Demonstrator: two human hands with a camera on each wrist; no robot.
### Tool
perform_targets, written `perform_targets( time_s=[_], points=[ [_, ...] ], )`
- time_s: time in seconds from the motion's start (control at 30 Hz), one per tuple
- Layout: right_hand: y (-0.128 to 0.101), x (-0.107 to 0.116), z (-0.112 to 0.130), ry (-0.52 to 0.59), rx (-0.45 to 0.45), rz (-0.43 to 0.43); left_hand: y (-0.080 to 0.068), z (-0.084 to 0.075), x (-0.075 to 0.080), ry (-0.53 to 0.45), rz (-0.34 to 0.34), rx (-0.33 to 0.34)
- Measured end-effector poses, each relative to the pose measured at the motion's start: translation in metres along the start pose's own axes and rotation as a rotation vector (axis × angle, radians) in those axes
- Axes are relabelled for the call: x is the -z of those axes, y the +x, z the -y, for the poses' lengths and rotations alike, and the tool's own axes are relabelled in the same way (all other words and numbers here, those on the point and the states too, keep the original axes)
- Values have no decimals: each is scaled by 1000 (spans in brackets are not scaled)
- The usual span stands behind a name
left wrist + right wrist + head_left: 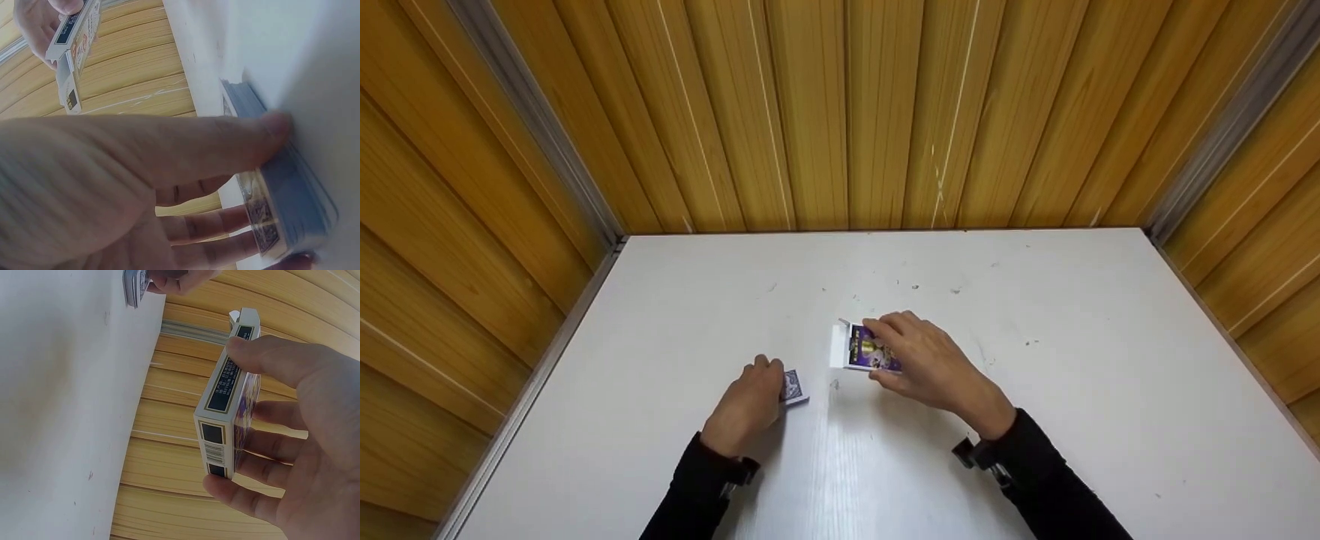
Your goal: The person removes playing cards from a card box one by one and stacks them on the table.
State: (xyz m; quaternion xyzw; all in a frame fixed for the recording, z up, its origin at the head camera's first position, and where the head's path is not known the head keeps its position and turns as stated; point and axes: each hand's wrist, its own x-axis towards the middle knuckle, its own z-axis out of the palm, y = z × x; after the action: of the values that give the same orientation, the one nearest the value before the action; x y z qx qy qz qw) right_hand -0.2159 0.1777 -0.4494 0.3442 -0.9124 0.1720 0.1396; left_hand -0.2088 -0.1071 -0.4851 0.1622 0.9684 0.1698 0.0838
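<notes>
My left hand (750, 405) grips a deck of blue-backed playing cards (793, 388) that lies on the white table (1072, 390). In the left wrist view the thumb lies along one side of the deck (292, 197) and the fingers curl along the other. My right hand (919, 360) holds a purple card box (868, 349) just above the table, its white flap open toward the left. The right wrist view shows the box (225, 416) pinched between thumb and fingers, with the deck (135, 286) far off at the top.
Wooden plank walls (840, 112) enclose the table on the back, left and right. A metal strip (532, 375) runs along the table's left edge. A few small dark specks (915, 286) dot the tabletop behind the hands.
</notes>
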Motion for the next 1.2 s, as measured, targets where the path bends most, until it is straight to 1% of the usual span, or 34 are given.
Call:
perform_targets(
  time_s=[0.13,0.2,0.23,0.3,0.33,0.4,0.47,0.53,0.57,0.63,0.7,0.8,0.9,1.1,1.2],
  points=[
    [0,0,0,-2,5,-3,-1,-2,6,-42,30,55],
    [0,0,0,-8,10,-8,-2,-3,12,-56,18,71],
    [0,0,0,-13,14,-10,-3,-4,14,-58,-7,66],
    [0,0,0,-20,22,-19,-5,-8,19,-64,-96,25],
    [0,-1,0,-22,25,-23,-6,-11,21,-66,-158,-11],
    [0,-1,0,-23,27,-26,-5,-17,23,-68,-309,-103],
    [0,-2,1,-18,27,-24,-5,-24,23,-106,-440,-201],
    [0,-2,2,-8,28,-18,-3,-31,22,-180,-517,-271],
    [0,-3,2,-4,28,-14,-2,-35,21,-225,-536,-300],
    [0,-3,3,4,30,-9,-1,-41,18,-327,-539,-340],
    [0,-3,4,6,32,-11,1,-46,14,-426,-523,-363],
    [1,-2,6,-3,41,-16,4,-49,9,-515,-500,-382],
    [1,-1,9,-8,55,-23,7,-49,5,-567,-480,-364],
    [2,1,14,-13,77,-35,9,-47,3,-671,-411,-287],
    [2,2,16,-22,90,-41,10,-44,2,-688,-386,-269]
  ],
)
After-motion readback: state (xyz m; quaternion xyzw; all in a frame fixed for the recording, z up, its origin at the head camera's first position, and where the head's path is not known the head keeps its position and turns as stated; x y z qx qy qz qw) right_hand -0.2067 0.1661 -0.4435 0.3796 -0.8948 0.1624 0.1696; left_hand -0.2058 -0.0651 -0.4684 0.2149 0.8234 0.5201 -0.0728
